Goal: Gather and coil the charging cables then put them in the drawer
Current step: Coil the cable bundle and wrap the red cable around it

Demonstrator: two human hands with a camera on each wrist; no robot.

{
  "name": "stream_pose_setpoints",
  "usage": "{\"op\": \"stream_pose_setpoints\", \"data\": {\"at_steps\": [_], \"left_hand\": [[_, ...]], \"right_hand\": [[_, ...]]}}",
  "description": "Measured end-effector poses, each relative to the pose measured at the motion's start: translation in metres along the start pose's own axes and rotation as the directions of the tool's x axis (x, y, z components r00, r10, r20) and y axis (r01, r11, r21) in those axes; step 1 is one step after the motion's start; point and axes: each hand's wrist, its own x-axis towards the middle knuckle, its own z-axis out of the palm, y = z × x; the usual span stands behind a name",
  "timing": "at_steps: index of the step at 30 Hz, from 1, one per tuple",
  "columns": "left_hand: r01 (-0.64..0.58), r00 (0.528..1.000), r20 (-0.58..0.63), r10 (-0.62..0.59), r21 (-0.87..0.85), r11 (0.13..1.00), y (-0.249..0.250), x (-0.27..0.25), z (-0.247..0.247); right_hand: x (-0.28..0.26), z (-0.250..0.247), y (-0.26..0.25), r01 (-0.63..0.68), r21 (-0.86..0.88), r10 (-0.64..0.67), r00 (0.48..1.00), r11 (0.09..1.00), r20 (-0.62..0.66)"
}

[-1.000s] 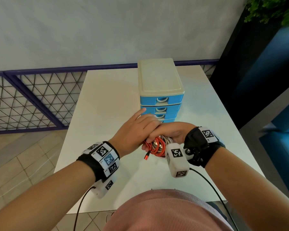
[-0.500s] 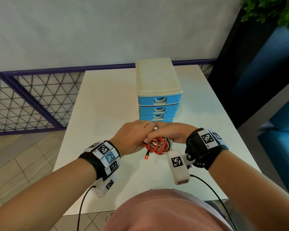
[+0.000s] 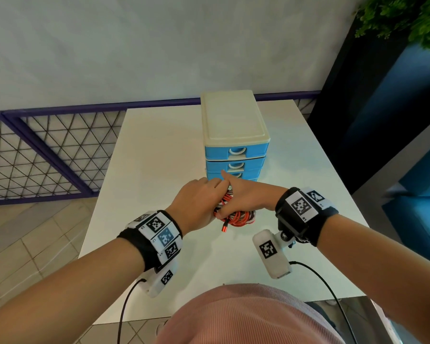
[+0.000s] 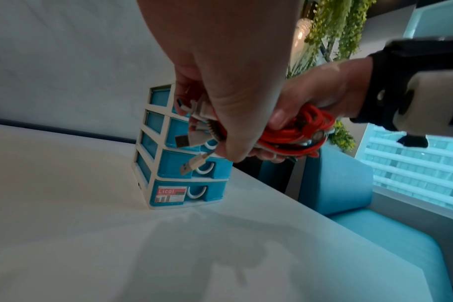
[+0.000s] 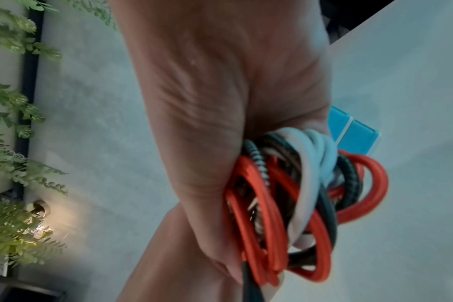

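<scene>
Cables (image 3: 236, 214), red, white, black and braided, sit coiled in one bundle between our two hands, held in the air above the table (image 3: 144, 170) and just in front of the drawers (image 3: 235, 135). Starting at the left, our left hand (image 3: 196, 204) has its fingers curled around the bundle's left end; in the left wrist view the thumb (image 4: 236, 130) presses down on the loose plugs (image 4: 192, 165), which dangle below and beyond our fingertips. Moving right, the red loops (image 5: 261, 220) bulge out under the palm of our right hand (image 3: 248, 197), whose fingers are closed over the top of the coil, with white and dark strands threaded between the red ones. One red connector (image 3: 225, 228) hangs down from the bundle toward us. Our two hands touch each other over the coil. Just beyond our knuckles stand the drawers, a blue stack with a cream top, and every drawer front we can see is pushed in.
</scene>
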Motion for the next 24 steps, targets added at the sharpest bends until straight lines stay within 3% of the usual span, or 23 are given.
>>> {"op": "stream_pose_setpoints", "data": {"at_steps": [6, 10, 14, 18, 20, 24], "left_hand": [[0.075, 0.973, 0.221, -0.07, -0.016, 0.997, 0.006, 0.004, -0.016], [0.171, 0.893, 0.438, -0.102, -0.121, 0.978, 0.007, 0.009, -0.022], [0.23, 0.893, 0.43, -0.136, -0.175, 0.957, 0.008, 0.01, -0.02], [0.251, 0.902, 0.39, -0.183, -0.132, 0.959, 0.012, 0.012, -0.017], [0.284, 0.899, 0.379, -0.221, -0.12, 0.951, 0.011, 0.015, -0.014], [0.446, 0.835, 0.43, -0.344, -0.162, 0.88, 0.001, 0.016, -0.011]], "right_hand": [[0.0, 0.005, 0.001, 0.018, -0.061, -0.019, 1.0, 0.998, -0.021], [0.002, 0.014, 0.005, 0.08, -0.084, -0.083, 0.996, 0.993, -0.032], [0.002, 0.012, 0.006, 0.118, -0.114, -0.124, 0.991, 0.987, -0.05], [0.008, 0.015, 0.009, 0.096, -0.295, -0.136, 0.984, 0.951, -0.118], [0.007, 0.015, 0.01, 0.09, -0.414, -0.178, 0.967, 0.906, -0.18], [0.002, 0.018, 0.016, 0.098, -0.678, -0.337, 0.913, 0.729, -0.231]]}}
